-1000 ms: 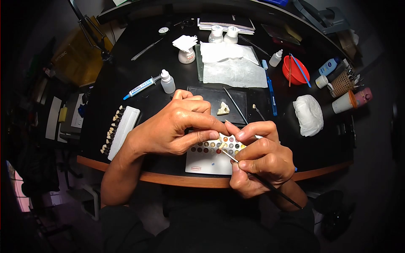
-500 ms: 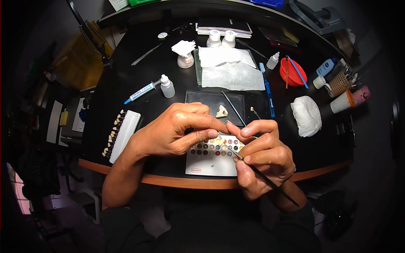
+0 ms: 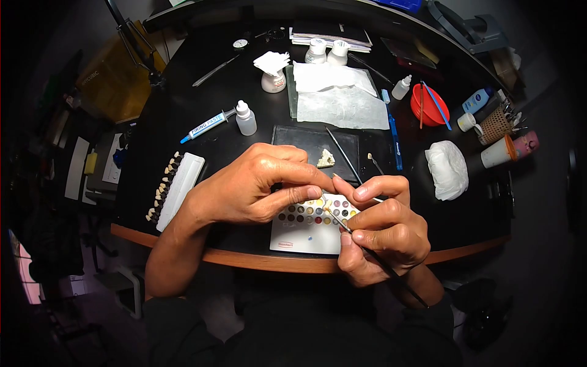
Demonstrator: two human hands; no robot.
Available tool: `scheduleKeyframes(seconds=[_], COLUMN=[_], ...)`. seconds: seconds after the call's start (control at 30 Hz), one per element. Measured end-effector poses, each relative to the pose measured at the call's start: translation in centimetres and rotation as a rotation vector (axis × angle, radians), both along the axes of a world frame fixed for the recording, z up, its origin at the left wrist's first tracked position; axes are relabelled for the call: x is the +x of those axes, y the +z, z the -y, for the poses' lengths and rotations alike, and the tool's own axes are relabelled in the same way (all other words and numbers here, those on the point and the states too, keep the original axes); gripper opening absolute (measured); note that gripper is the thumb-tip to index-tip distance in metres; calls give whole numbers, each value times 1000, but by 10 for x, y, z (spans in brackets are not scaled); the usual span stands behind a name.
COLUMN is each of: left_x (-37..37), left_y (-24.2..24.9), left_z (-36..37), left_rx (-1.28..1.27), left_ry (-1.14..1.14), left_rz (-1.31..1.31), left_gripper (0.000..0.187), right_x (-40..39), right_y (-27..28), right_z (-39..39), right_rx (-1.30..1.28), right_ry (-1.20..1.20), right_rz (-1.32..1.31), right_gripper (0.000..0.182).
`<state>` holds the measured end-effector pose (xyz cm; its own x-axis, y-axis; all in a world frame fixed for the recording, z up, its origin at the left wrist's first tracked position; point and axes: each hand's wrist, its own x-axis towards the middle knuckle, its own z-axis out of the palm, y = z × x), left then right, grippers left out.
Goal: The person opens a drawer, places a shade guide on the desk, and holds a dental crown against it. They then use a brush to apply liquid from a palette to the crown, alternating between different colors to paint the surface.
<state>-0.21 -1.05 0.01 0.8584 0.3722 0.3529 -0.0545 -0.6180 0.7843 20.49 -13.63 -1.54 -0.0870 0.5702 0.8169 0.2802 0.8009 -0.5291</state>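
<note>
My left hand (image 3: 266, 186) is closed in a pinch, thumb against index finger, on a small tooth-coloured dental crown (image 3: 326, 208); its exact shape is too small to make out. My right hand (image 3: 391, 229) grips a fine paintbrush (image 3: 384, 265) with a dark handle, its tip at the crown. The fingertips of both hands nearly meet. Below them lies a white palette card (image 3: 299, 240) with rows of coloured dots, partly hidden by the hands. Just beyond is a honeycomb firing tray (image 3: 326, 159) on a dark slab (image 3: 293, 136), with another brush (image 3: 344, 154) beside it.
A tooth shade guide (image 3: 181, 191), a firing paste syringe (image 3: 208, 126) and a dropper bottle (image 3: 246, 119) are on the left. White tissue sheets (image 3: 342, 110) lie at the back. To the right are a blue toothbrush (image 3: 393, 134), a red bowl (image 3: 430, 105) and a crumpled white wad (image 3: 447, 170).
The view has shifted slightly. Both hands keep their grips, and the brush tip stays at the crown with only a slight change of angle.
</note>
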Motion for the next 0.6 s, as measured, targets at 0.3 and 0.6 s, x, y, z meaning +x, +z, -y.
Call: scheduleKeyframes(seconds=[0.3,0.6], left_x=[0,-14], left_y=[2,12], left_z=[0,-8], left_rx=[24,117], left_ry=[11,158], left_rz=[-24,-30], left_gripper=[27,23], right_x=[-1,16], right_y=[1,-3], right_z=[1,-5], right_rx=[-15,-79], right_ry=[9,-56], right_rz=[-14,-161], right_gripper=[27,18])
